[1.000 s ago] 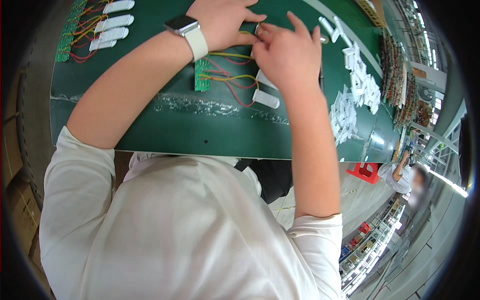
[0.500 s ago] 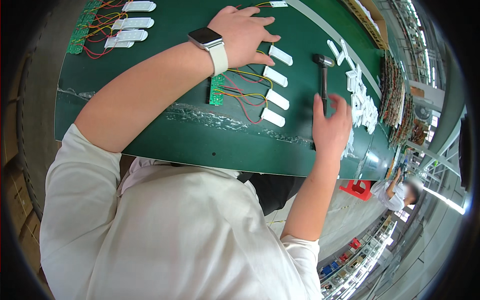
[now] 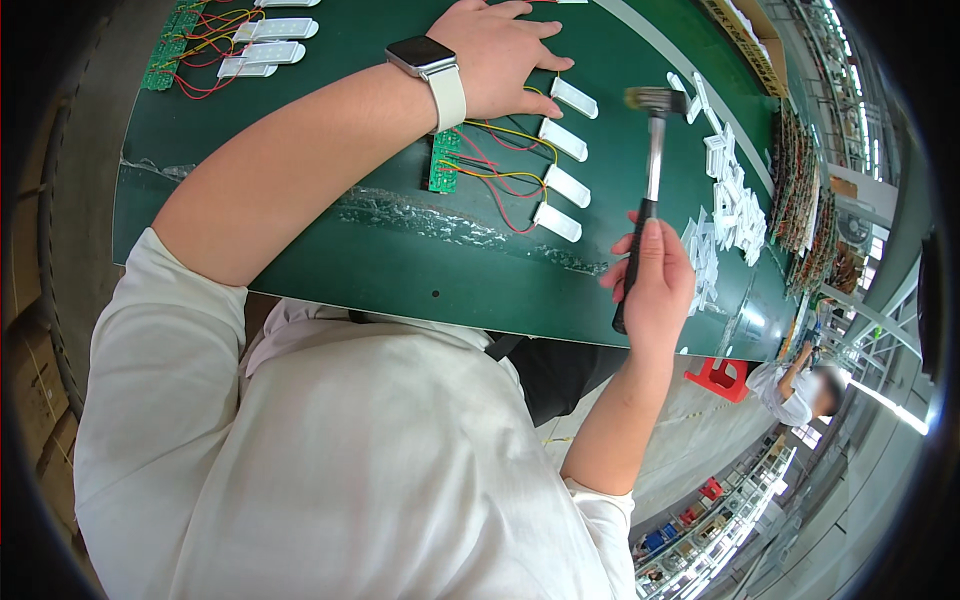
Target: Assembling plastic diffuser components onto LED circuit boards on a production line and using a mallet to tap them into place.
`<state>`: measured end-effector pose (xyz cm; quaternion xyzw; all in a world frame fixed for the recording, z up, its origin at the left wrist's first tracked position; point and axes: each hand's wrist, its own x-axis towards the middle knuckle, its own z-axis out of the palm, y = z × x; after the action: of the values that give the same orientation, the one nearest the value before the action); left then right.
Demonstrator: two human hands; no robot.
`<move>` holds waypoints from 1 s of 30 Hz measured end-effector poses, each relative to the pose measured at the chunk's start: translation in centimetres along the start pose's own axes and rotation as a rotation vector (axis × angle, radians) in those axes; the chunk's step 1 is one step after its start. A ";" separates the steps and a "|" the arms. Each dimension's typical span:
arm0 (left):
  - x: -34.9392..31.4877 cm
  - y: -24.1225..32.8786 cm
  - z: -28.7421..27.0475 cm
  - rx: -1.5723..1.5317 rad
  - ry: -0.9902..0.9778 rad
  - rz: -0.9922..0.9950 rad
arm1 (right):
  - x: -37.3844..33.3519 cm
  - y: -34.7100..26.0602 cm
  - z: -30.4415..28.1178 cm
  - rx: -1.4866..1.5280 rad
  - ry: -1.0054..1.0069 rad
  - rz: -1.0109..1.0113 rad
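Note:
In my right hand (image 3: pixel 657 285) is a hammer (image 3: pixel 654 165), gripped by its black handle with the metal head pointing away from me. My left hand (image 3: pixel 492 62), with a watch on the wrist, lies spread over wires at the far side of the table. Beside it a green circuit board (image 3: pixel 443 163) is joined by red, yellow and black wires to several white oblong plastic pieces (image 3: pixel 567 186) set in a column. Part of the board and some wires are hidden under my left hand and wrist.
At the far left lie green boards (image 3: pixel 172 50) wired to more white pieces (image 3: pixel 272 53). Loose white parts (image 3: pixel 738 205) are heaped on the right of the green table (image 3: pixel 330 280), near bundled wires (image 3: pixel 797 190) and a cardboard box (image 3: pixel 745 40). A red stool (image 3: pixel 718 380) and a person (image 3: pixel 795 388) are beyond.
My right hand has closed round the hammer's handle and lifted it from the table. My left hand stays spread at nearly the same place over the wires.

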<state>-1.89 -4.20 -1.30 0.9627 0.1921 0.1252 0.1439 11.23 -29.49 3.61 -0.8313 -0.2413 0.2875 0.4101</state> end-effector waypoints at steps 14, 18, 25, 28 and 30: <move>-0.2 0.0 -0.4 -0.008 -0.019 -0.020 | -0.4 0.2 2.5 -0.219 0.049 -0.311; 0.0 0.2 -0.6 -0.033 -0.036 -0.016 | 0.3 0.8 2.6 -0.339 0.081 -0.409; -0.2 0.0 -0.5 -0.003 -0.005 -0.010 | 0.0 0.7 2.3 -0.320 0.134 -0.387; -0.1 -0.1 -0.1 0.002 -0.005 -0.006 | 0.0 1.8 1.6 -0.271 0.145 -0.449; -0.1 -0.2 0.1 0.011 0.013 0.002 | 0.3 2.6 1.4 -0.443 0.086 -0.297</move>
<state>-2.06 -4.10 -1.49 0.9628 0.1927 0.1304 0.1375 10.94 -29.97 0.76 -0.8676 -0.3998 0.1290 0.2659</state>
